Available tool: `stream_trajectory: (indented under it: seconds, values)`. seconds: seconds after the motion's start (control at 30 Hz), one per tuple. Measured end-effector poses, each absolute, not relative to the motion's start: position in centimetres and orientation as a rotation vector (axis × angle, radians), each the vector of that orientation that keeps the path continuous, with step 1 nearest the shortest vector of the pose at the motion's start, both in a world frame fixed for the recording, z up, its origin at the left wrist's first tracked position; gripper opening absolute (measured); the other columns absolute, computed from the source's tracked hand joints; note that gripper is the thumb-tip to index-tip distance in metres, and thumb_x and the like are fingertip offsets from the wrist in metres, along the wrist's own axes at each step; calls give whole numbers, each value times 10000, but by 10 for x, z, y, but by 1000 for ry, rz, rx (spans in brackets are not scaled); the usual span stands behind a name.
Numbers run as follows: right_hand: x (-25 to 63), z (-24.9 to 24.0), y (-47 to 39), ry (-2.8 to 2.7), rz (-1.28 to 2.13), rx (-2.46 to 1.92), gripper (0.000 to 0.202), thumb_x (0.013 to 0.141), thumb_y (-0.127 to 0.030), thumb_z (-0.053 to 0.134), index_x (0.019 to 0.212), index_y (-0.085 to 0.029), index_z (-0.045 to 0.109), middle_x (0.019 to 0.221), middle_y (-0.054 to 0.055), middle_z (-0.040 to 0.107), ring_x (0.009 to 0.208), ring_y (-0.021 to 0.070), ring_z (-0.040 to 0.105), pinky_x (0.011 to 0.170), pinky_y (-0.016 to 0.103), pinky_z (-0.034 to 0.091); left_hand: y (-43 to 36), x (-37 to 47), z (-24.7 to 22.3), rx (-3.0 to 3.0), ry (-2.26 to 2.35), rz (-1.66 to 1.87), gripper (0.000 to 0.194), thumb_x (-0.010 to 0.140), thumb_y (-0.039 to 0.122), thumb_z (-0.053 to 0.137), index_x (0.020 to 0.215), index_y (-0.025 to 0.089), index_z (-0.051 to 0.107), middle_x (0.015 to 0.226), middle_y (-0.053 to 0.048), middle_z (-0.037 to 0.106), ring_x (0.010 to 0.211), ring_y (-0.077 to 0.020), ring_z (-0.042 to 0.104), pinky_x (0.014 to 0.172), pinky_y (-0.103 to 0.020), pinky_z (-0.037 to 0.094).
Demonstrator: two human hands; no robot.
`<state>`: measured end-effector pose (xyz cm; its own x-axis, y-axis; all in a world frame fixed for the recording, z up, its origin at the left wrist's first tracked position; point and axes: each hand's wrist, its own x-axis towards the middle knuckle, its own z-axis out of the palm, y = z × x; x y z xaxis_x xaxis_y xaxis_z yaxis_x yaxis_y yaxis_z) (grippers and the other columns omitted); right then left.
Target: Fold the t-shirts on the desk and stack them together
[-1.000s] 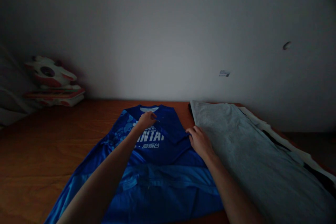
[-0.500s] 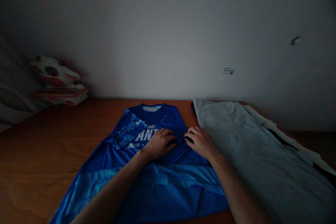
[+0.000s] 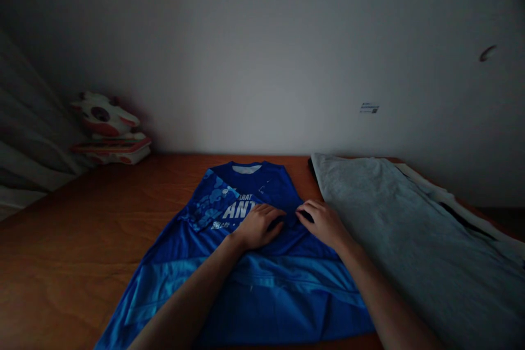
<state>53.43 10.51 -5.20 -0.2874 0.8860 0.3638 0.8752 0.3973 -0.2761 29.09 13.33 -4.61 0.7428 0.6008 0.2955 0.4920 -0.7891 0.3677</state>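
Note:
A blue T-shirt (image 3: 274, 180) lies front up, its neckline toward the wall. Its patterned sleeve (image 3: 209, 197) on the left is folded inward over the chest, partly covering the white lettering. My left hand (image 3: 259, 225) rests on the chest beside the lettering, fingers extended and thumb apart. Close by on the right, my right hand (image 3: 322, 222) has its fingers curled and pinched on the shirt's right side; the cloth at the fingertips is hard to see. A lighter blue band crosses the shirt below my wrists.
A grey garment (image 3: 377, 219) lies spread at the right, over white and black cloth edges (image 3: 463, 213). All this lies on a brown wooden surface (image 3: 82, 235) against a pale wall. A cow-shaped toy (image 3: 109, 126) stands at the back left, near a light curtain (image 3: 33, 136).
The whole view has shifted, so everything appears a little farther right. Both hands remain at nearly the same places on the shirt, and its folded sleeve looks unchanged.

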Motion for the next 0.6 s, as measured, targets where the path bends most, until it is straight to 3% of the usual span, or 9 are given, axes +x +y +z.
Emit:
stream_trajectory:
  seconds: [0.13, 0.27, 0.43, 0.6]
  values:
    - [534, -55, 105, -2191, 28, -1502, 182, 930, -248, 589, 1041, -244, 734, 1036, 49, 719, 984, 209, 679, 915, 339, 507, 134, 292, -51, 2677, 1054, 655, 383, 998, 374, 490, 1322, 225, 628, 1371, -112, 654, 1271, -277, 587, 1097, -447, 437]
    - [534, -55, 105, -2195, 50, -1508, 212, 929, -250, 570, 1067, -240, 729, 1061, 53, 700, 996, 209, 670, 917, 336, 507, 135, 292, -59, 2594, 1488, 569, 553, 983, 519, 487, 1400, 167, 577, 1521, -186, 518, 1414, -371, 457, 1169, -556, 347]
    - [533, -56, 105, -2165, 21, -1558, 215, 944, -304, 566, 1073, -247, 727, 1088, 68, 693, 1033, 229, 650, 941, 369, 488, 137, 291, -63, 2562, 1499, 598, 509, 998, 521, 463, 1385, 216, 591, 1548, -146, 503, 1442, -345, 429, 1190, -553, 314]
    - [528, -58, 103, -2099, -23, -1500, 310, 996, -411, 520, 1173, -221, 691, 1165, 102, 683, 1106, 264, 634, 1014, 424, 472, 139, 289, -59, 2501, 1473, 650, 459, 1018, 457, 444, 1359, 192, 600, 1539, -154, 507, 1437, -340, 431, 1188, -569, 315]
